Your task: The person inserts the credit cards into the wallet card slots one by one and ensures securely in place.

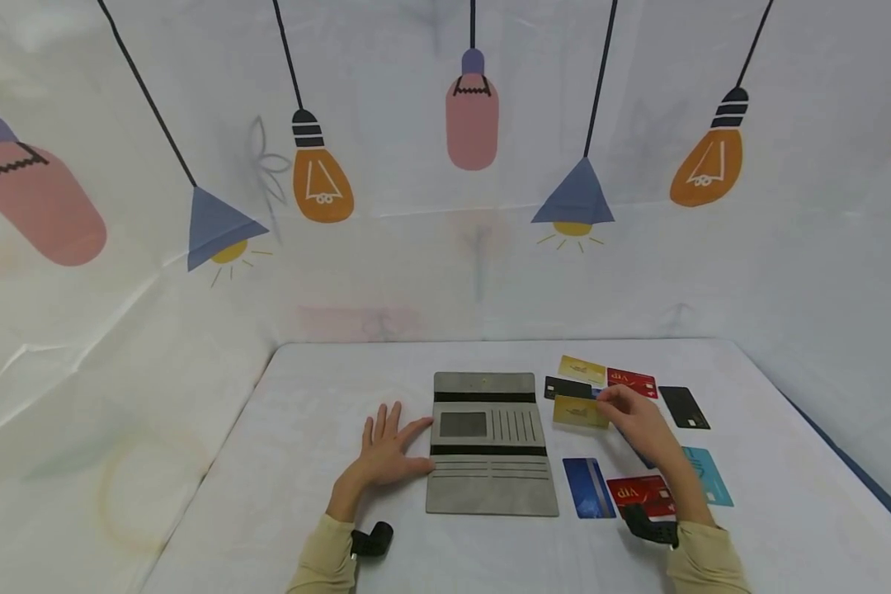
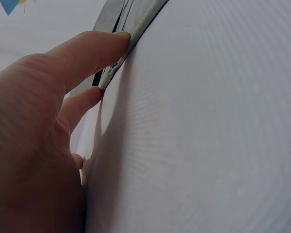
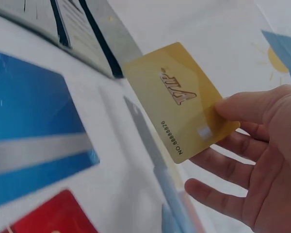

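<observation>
A grey wallet (image 1: 490, 499) lies unfolded on the table, its card slots and small window facing up. My left hand (image 1: 386, 458) is spread at its left side; in the left wrist view the thumb and a finger touch the wallet's edge (image 2: 144, 22). My right hand (image 1: 644, 427) pinches a gold VIP card (image 3: 173, 104) by one end between thumb and fingers. That card is raised off the table, to the right of the wallet. Under the right hand, another dark blue card is mostly hidden.
Around the right hand lie a blue card (image 1: 589, 488), red VIP card (image 1: 631, 492), teal card (image 1: 707, 477) and black card (image 1: 685, 407). Farther back are another gold card (image 1: 582, 369), red card (image 1: 633, 381) and black card (image 1: 567, 388). A lamp-patterned sheet (image 1: 416, 272) hangs behind.
</observation>
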Demonstrator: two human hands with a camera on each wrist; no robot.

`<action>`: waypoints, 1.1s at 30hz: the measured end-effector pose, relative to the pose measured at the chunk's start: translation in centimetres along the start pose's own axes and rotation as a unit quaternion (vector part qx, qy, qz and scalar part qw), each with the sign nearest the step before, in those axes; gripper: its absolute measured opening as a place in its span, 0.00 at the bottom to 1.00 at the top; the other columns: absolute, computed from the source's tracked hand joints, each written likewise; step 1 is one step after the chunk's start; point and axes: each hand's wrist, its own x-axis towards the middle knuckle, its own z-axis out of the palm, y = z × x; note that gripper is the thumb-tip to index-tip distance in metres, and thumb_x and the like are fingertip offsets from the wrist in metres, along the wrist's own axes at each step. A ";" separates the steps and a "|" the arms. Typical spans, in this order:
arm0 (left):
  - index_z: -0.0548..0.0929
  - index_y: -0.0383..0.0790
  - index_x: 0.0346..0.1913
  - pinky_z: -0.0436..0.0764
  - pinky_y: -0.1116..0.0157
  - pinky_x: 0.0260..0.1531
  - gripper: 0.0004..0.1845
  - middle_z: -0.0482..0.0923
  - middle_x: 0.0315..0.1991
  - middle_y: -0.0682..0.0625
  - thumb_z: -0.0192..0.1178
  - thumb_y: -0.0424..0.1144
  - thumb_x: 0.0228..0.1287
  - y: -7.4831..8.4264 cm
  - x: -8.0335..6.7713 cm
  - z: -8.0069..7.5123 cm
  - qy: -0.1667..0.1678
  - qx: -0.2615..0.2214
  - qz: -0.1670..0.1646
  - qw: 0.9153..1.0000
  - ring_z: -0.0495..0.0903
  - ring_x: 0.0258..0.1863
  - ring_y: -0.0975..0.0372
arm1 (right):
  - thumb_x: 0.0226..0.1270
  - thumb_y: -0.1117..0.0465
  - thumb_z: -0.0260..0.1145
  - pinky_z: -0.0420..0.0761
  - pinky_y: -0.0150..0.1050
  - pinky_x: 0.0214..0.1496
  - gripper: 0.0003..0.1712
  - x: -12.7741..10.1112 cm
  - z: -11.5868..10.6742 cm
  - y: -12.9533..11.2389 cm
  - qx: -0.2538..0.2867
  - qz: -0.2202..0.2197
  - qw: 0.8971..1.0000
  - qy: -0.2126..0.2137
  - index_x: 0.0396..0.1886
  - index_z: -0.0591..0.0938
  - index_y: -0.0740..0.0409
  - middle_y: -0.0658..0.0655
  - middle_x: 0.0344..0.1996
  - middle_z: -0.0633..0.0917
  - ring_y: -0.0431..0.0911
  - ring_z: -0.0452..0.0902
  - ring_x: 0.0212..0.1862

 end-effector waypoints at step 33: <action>0.69 0.54 0.72 0.31 0.39 0.71 0.40 0.40 0.78 0.32 0.67 0.58 0.56 0.0 0.2 -0.2 -0.004 -0.005 -0.002 1.000 0.31 0.77 0.38 | 0.71 0.62 0.64 0.79 0.35 0.39 0.05 0.3 6.8 -6.8 0.032 -0.078 0.996 -0.035 0.43 0.82 0.56 0.52 0.35 0.84 0.43 0.79 0.37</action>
